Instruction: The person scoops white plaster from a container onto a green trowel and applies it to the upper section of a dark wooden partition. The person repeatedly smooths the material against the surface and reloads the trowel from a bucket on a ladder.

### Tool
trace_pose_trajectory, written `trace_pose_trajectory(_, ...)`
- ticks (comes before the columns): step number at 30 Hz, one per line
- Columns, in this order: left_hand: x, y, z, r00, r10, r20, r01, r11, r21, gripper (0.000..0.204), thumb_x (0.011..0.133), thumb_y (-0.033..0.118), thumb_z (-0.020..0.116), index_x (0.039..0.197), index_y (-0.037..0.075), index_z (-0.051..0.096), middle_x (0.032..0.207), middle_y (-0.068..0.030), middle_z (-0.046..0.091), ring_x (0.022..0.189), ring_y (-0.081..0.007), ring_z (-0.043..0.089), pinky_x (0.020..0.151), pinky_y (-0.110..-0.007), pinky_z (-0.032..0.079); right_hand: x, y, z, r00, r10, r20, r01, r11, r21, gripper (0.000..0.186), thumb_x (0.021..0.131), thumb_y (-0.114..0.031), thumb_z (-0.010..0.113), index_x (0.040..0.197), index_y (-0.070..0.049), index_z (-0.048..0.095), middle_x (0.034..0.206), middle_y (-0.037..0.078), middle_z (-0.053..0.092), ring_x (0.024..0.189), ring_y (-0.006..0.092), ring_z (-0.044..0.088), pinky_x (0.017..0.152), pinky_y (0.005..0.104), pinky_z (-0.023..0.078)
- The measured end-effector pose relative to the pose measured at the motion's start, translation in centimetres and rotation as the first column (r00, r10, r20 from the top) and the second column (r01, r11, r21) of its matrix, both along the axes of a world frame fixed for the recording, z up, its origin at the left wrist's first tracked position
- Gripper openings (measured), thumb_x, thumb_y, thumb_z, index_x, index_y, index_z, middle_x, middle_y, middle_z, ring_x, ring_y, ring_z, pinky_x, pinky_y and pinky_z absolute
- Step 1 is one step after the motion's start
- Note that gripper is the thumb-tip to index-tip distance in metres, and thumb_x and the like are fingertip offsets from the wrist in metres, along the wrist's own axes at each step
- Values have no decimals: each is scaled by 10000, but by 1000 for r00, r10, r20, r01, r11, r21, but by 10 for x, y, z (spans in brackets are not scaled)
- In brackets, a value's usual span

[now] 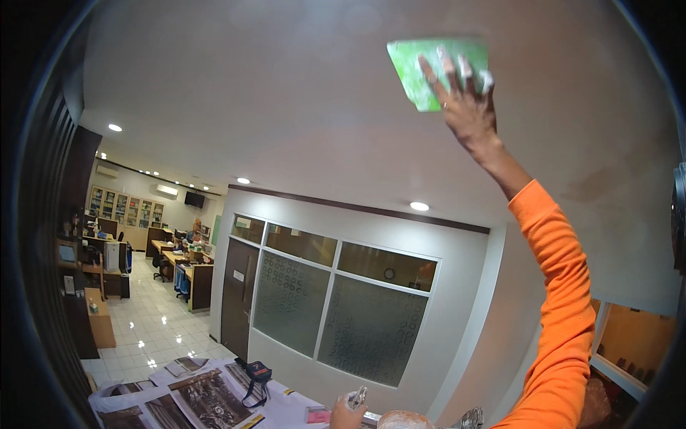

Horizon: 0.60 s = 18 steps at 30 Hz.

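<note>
High overhead, my right hand (468, 107) in an orange sleeve holds a green flat plastic putty spreader (411, 80) against the ceiling (286, 86). White smears cover its fingers, which lie spread over the spreader's face. At the lower edge, part of my left hand (346, 415) shows, its fingers closed around something small and greyish that I cannot make out. Beside it is a rounded whitish-brown thing (404, 420), cut off by the frame's edge.
Below lies a printed sheet (211, 400) with a dark strapped device (257, 372) on it. Frosted windows (371, 322) and a dark door (238, 286) line the wall. Round lights (419, 206) sit in the ceiling. Desks (175, 257) stand at the far left.
</note>
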State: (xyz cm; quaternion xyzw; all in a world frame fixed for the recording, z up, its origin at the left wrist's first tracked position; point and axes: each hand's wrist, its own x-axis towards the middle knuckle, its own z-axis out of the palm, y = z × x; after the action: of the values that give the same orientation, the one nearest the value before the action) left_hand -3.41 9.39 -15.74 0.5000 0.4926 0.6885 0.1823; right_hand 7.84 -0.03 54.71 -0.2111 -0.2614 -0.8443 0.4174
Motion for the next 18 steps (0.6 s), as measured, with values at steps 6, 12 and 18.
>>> trace_pose_trajectory(6, 0, -27, 24, 998, 63, -5, -63, 995, -80, 338, 861, 293, 732, 1131, 94, 692, 1059, -207, 688, 998, -376, 664, 853, -464, 523, 17, -82, 22, 954, 159, 255, -194, 974, 117, 471, 898, -103, 598, 1350, -231, 622, 1660, 143, 91, 1487, 357, 143, 1136, 640, 244)
trace_pose_trajectory(12, -1, -18, 13, 999, 33, -19, -34, 997, -64, 391, 829, 280, 727, 1162, 84, 670, 1067, -217, 681, 1024, -399, 653, 871, -482, 514, 13, -109, 37, 973, 18, 232, -58, 984, 166, 496, 899, -115, 592, 1356, -306, 619, 1669, 121, 73, 1492, 354, 113, 1155, 632, 232)
trace_pose_trajectory(18, 4, -43, 38, 999, 29, -19, -31, 989, -143, 407, 801, 198, 723, 1178, 61, 659, 1090, -223, 684, 1039, -396, 656, 880, -473, 516, 7, -126, 30, 985, -87, 152, 90, 996, -14, 714, 896, -116, 573, 1539, -339, 357, 1655, 121, 102, 1488, 347, 124, 1147, 677, 210)
